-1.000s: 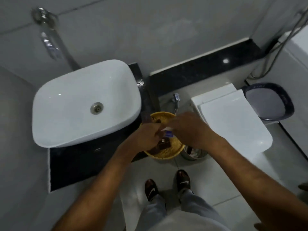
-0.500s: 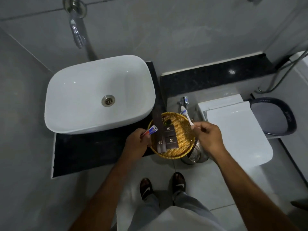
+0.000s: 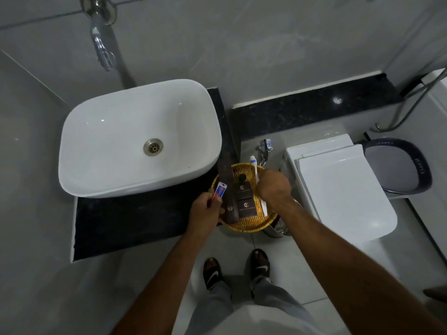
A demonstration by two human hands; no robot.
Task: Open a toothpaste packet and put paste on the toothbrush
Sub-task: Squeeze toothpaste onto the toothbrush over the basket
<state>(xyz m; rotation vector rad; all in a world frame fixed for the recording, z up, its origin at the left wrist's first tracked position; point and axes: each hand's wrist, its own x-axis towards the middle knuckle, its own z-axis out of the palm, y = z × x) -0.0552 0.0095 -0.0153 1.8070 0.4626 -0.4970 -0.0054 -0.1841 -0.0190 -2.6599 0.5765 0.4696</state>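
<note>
Dim, grey, soft throughout.
Small glare spots on basin (image 3: 116, 131) and black ledge (image 3: 337, 100); edges bowed by wide lens.

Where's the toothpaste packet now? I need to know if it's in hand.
In the head view, the toothpaste packet is pinched in the left hand, just left of the wicker basket, near the sink.

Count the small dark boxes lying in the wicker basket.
2, side by side in the wicker basket: upper box, lower box. A long dark box lies beside them; more may hide under the right hand.
</note>
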